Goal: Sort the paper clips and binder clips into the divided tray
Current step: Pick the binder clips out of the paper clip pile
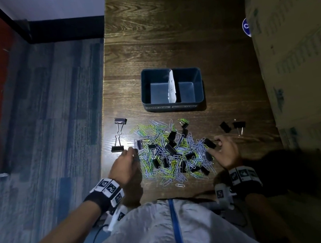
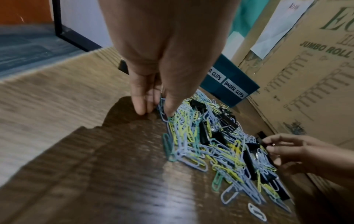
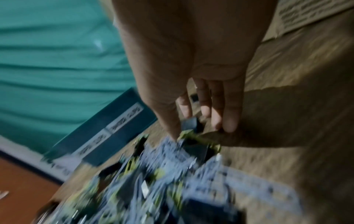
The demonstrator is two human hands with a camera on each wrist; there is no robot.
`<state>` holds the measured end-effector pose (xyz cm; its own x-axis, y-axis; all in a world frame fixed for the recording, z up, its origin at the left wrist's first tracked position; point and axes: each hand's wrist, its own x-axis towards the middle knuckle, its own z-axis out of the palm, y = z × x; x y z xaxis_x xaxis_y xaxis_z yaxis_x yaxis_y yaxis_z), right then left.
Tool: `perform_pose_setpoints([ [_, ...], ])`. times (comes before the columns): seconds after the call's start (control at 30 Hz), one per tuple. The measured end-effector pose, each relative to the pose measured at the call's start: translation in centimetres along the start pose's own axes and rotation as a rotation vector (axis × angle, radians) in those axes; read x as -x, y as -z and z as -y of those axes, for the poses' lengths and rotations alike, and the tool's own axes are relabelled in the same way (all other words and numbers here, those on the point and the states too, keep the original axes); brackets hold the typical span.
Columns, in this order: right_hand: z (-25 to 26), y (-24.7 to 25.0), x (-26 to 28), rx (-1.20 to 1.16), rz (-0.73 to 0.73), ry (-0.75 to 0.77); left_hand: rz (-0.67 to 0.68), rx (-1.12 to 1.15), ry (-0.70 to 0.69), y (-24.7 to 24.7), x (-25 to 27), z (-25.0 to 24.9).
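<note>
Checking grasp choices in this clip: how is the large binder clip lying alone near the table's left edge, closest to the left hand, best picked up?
Pinch the large binder clip by its black body, coming from above: the body is blocky and lies flat, apart from the pile. Its thin wire handles point away towards the second large clip.

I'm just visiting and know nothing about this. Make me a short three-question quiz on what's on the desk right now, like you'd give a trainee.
1. True or false: both compartments of the divided tray already hold clips.
2. Which label is on the tray's right-hand compartment, seen from the person? A) Paper clips B) Binder clips C) Staples
3. Fill in: the left hand reaches into the pile at its ____ edge, while the right hand pinches a black ____ clip.

Key:
1. False: both compartments look empty, with only a white divider between them.
2. B
3. left; binder
</note>
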<state>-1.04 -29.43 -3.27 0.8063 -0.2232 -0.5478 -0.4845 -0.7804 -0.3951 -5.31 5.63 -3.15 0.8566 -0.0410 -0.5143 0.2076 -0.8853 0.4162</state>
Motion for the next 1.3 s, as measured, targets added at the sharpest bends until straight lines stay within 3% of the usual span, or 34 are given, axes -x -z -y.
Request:
perform_pose_setpoints([
  [0.13,1.2,-2.1,0.8,0.066,-0.047,0.013,0.020,-0.189,-0.145,-0.4,-0.7,-2.2],
  [0.2,1.5,-2.4,0.7,0.092,-0.060,0.029,-0.036,-0.273,-0.209,0.2,-1.0,-3.0],
  [0.3,1.9,-2.4,0.4,0.060,-0.082,0.029,-0.117,-0.179,-0.142,1.0,-2.0,-3.5],
  [0.43,2.6,-2.7,-0.1,-0.035,-0.064,-0.005,-0.077,-0.079,-0.041,0.4,-3.2,-4.1],
  [0.67,4.5,-2.5,0.0,-0.118,-0.037,0.046,-0.067,0.041,-0.109,-0.1,-4.2,-5.8],
  [0.9,5.9,-0.9,1.3,-0.134,-0.163,0.268,-0.111,0.006,-0.262,0.9,-3.4,-6.2],
  [1.0,6.1,0.7,1.3,-0.222,-0.159,0.233,-0.128,0.052,-0.288,1.6,-3.0,-5.6],
  [1.17,5.1,3.4,0.4,-0.399,-0.119,0.102,-0.257,0.067,-0.149,4.6,-3.5,-2.9],
  [1.3,3.0,4.9,-1.5,-0.381,-0.275,-0.018,-0.308,-0.012,-0.017,6.3,-5.1,0.3],
])
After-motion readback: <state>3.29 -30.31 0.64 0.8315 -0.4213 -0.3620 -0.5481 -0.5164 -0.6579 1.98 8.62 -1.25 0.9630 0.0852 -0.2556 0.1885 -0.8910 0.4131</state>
